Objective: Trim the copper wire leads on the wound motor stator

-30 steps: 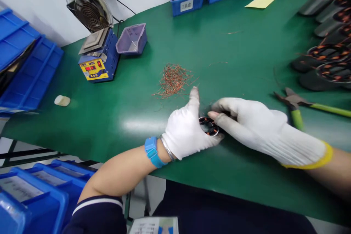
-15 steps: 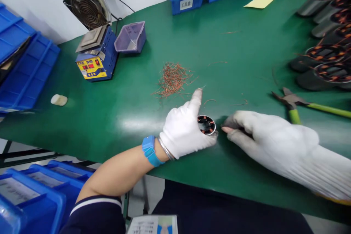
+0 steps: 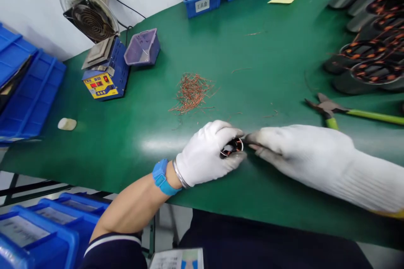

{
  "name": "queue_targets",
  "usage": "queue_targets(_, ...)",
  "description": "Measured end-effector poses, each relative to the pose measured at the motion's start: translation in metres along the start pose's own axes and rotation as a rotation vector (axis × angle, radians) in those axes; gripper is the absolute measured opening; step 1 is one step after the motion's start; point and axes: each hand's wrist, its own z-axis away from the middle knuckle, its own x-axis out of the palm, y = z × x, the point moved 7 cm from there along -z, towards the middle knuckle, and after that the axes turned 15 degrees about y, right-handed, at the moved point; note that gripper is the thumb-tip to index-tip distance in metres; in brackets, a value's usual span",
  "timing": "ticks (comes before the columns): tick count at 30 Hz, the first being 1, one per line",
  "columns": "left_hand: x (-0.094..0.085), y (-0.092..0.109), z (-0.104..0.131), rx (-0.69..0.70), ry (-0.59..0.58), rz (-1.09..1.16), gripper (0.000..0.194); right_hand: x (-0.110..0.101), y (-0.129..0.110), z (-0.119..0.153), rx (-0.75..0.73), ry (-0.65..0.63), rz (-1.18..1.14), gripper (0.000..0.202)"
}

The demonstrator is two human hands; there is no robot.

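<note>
My left hand (image 3: 208,153), in a white glove, is wrapped round a small motor stator (image 3: 232,148). Black and copper-coloured windings show inside its shiny round rim. Close against the stator's right side, my gloved right hand (image 3: 293,151) has thumb and forefinger pinched together. What lies between those fingertips is too small to make out. Beyond my right hand lie cutting pliers (image 3: 330,109) with green handles, jaws apart. A loose heap of copper wire clippings (image 3: 193,92) is on the green table, farther off than my left hand.
Several more stators (image 3: 375,71) stand in rows at the right. A blue and yellow control box (image 3: 105,73), a purple bin (image 3: 143,48) and a white cap-like piece (image 3: 67,124) are at the left. Blue tool boxes (image 3: 203,2) line the back edge.
My left thumb and fingers, spread before, have closed round the stator. My right hand has come up against its rim from the right. The whole view has shifted slightly.
</note>
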Motion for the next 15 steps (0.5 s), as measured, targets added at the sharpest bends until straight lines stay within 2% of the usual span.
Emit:
queue_targets(3,0.000,0.001,0.000,-0.004,-0.017,-0.017,0.024,-0.003,0.005,0.000,0.051,0.044,-0.085,0.032)
queue_targets(5,-0.002,0.001,0.000,-0.007,-0.026,-0.041,0.022,-0.005,0.000,0.000,0.012,0.077,-0.012,0.039)
queue_targets(7,-0.003,0.002,-0.001,-0.015,-0.033,-0.071,0.021,-0.002,-0.009,-0.003,-0.056,0.063,0.058,0.032)
queue_targets(9,-0.005,0.003,-0.002,-0.027,-0.039,-0.092,0.020,-0.001,-0.015,-0.006,-0.090,-0.003,-0.035,0.036)
queue_targets(11,-0.005,0.005,-0.002,-0.039,-0.051,-0.115,0.017,-0.003,-0.015,-0.009,-0.039,-0.122,-0.219,0.043)
queue_targets(13,-0.002,0.006,-0.001,-0.046,-0.075,-0.151,0.014,-0.009,-0.007,-0.011,0.074,-0.234,-0.360,0.045)
queue_targets(15,0.000,0.008,0.001,-0.047,-0.080,-0.208,0.014,-0.019,0.008,-0.012,0.212,-0.241,-0.389,0.044)
